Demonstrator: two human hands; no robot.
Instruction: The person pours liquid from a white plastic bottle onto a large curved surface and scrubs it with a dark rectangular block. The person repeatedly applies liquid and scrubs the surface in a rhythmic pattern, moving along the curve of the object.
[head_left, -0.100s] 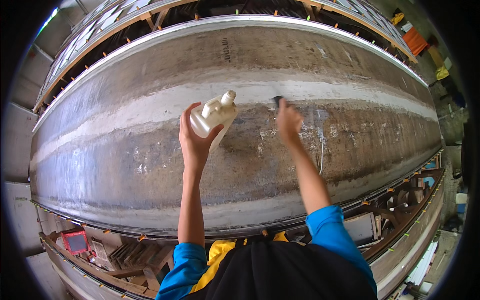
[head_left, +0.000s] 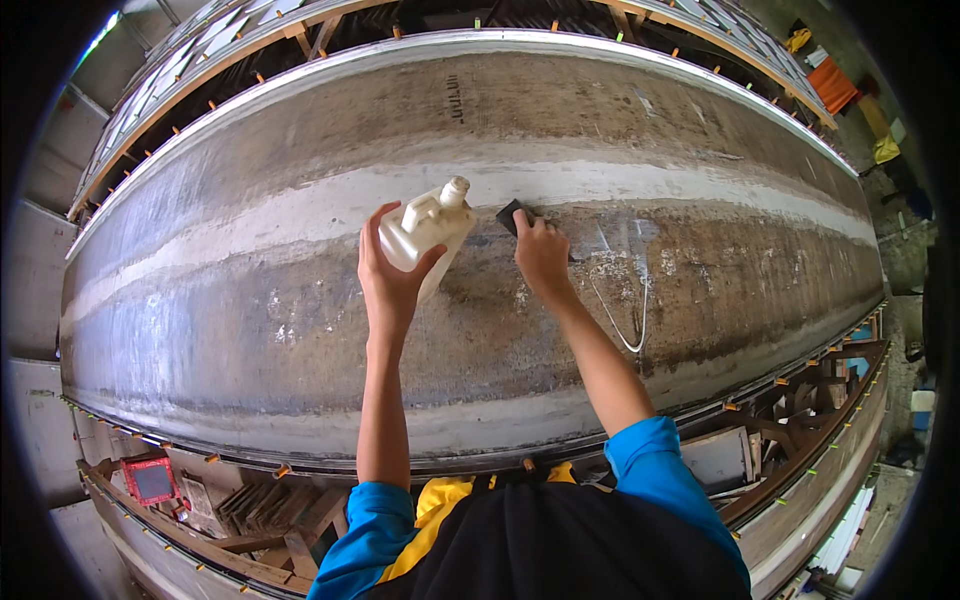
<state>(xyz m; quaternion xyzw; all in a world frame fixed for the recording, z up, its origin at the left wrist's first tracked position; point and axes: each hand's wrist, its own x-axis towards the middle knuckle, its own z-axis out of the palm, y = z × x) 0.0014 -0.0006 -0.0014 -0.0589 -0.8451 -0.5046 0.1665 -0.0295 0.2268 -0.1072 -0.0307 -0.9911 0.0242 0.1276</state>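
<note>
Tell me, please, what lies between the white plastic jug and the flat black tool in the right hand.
In the head view, only brown and pale worktop shows between the jug and the tool.

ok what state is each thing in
White jug: tilted, neck uppermost; whether capped, can't tell
Left hand: gripping the jug
Dark pad: held, partly covered by fingers
Right hand: gripping the pad
Large surface: stained, white-flecked, pale band across
Thin white loop: curved, material unclear
</note>
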